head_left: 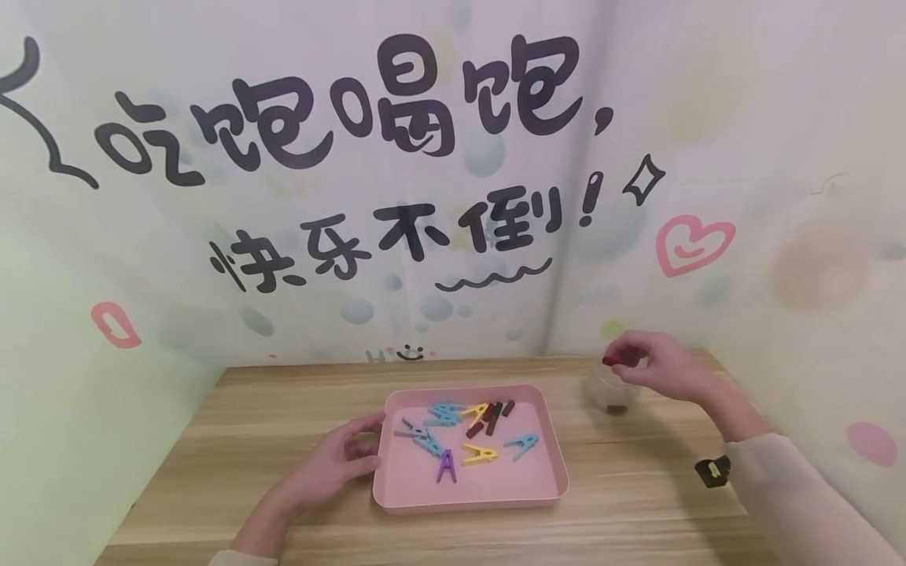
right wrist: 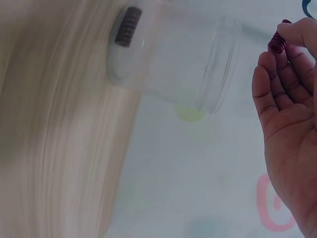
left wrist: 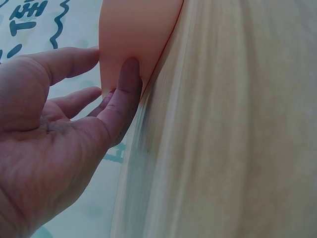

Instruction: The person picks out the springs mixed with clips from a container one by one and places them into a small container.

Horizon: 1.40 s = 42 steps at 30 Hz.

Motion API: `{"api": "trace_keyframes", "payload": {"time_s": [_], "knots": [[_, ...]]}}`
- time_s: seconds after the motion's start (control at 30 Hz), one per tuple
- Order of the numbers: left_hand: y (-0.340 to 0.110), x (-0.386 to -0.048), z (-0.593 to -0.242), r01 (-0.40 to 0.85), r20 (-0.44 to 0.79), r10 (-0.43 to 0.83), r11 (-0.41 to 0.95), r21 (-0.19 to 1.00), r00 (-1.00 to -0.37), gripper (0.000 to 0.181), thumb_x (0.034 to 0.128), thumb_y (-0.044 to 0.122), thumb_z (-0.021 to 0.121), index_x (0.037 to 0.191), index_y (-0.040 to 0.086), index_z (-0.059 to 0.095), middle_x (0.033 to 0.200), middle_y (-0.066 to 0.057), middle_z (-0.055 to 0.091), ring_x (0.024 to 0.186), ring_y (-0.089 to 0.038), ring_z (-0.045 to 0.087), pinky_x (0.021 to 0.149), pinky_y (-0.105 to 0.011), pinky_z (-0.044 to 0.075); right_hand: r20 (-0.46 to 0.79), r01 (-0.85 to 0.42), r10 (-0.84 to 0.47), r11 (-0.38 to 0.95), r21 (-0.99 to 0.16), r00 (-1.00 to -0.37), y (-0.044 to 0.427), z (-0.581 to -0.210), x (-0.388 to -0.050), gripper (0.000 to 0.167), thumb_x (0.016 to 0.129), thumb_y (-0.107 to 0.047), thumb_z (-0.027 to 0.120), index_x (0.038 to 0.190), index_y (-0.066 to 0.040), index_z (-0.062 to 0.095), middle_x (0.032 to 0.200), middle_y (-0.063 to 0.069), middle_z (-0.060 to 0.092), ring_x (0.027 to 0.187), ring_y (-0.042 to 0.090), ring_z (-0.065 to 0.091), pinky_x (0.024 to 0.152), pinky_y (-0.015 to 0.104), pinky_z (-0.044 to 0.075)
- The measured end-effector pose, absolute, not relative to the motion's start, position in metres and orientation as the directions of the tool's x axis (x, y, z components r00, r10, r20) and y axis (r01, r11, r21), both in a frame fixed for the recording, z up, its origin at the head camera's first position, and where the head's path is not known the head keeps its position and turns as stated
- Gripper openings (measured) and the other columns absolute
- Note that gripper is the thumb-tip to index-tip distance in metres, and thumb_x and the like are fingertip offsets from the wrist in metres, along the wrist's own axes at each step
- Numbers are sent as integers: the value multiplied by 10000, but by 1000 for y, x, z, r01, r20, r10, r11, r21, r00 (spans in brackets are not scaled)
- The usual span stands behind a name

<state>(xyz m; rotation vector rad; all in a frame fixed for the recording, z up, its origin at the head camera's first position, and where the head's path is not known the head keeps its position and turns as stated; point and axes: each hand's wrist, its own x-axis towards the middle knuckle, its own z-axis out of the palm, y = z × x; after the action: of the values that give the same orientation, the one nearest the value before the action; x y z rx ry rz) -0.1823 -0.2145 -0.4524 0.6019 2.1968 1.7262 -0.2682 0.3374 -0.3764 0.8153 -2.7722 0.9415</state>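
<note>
Dark red and ribbed, one small piece [right wrist: 277, 44] is pinched at the tips of my right hand [head_left: 658, 365], between the thumb and the fingers. Its rounded end sticks out past my thumb, so I can see the rings on it. I hold this piece outside the clear jar [head_left: 598, 388], near its open mouth. The jar stands upright on the wooden table [head_left: 623, 503], to the right of the tray, and another dark ribbed piece [right wrist: 129, 27] lies on its bottom.

My left hand [head_left: 329, 465] does not clench anything. Its fingers are quite straight, only a little bent, and their tips touch the outer left wall of the pink tray [head_left: 495, 483].

Inside this tray, blue clips [head_left: 525, 445] and yellow clips [head_left: 480, 454] lie spread about, and one purple clip [head_left: 446, 467] lies nearer to me. Toward the far right part I see more dark red pieces [head_left: 475, 430], close beside a dark stick [head_left: 494, 419]. Near my right forearm, a small black thing [head_left: 711, 472] lies on the table; I cannot tell what it is. Behind everything, the pale wall [head_left: 318, 330] carries big black writing.
</note>
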Motion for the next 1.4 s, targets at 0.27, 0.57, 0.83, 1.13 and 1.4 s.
{"api": "trace_keyframes", "payload": {"time_s": [0.27,0.57,0.83,1.13,1.4], "knots": [[-216,-182,-455,139,29,485,193,971,-874,672,1035,-16,642,1592,-136,286,1537,-364,390,1342,-515,548,1007,-299,557,295,-504,-409,689,-520,-864,351,-386,-274,204,922,-7,798,1093,-114,768,1020,37,743,884,125,653,766,287,589],[-216,-181,-455,143,29,484,201,969,-874,677,1037,-4,647,1594,-133,285,1542,-352,396,1353,-510,544,1018,-318,558,325,-473,-347,720,-508,-879,357,-394,-276,297,940,-131,818,1218,-62,738,1112,80,739,1010,244,654,865,400,572],[-216,-180,-456,137,24,482,200,970,-876,684,1035,3,654,1598,-124,288,1553,-345,389,1357,-507,541,1018,-323,559,215,-386,-322,734,-559,-922,359,-403,-278,1046,870,-478,879,1639,-36,324,1660,217,350,1506,493,310,1135,761,299],[-215,-181,-455,136,25,482,196,971,-876,682,1037,3,650,1599,-125,285,1555,-348,388,1369,-515,527,1026,-326,554,233,-401,-327,712,-576,-916,352,-400,-274,951,894,-466,860,1623,-89,381,1642,167,403,1495,462,343,1123,764,317],[-216,-183,-456,148,40,490,184,972,-871,677,1035,-10,644,1592,-139,281,1537,-363,388,1362,-529,525,1020,-306,552,305,-482,-374,662,-573,-876,335,-391,-274,816,896,-385,879,1561,-121,487,1556,120,521,1408,399,469,1120,686,392]]}}
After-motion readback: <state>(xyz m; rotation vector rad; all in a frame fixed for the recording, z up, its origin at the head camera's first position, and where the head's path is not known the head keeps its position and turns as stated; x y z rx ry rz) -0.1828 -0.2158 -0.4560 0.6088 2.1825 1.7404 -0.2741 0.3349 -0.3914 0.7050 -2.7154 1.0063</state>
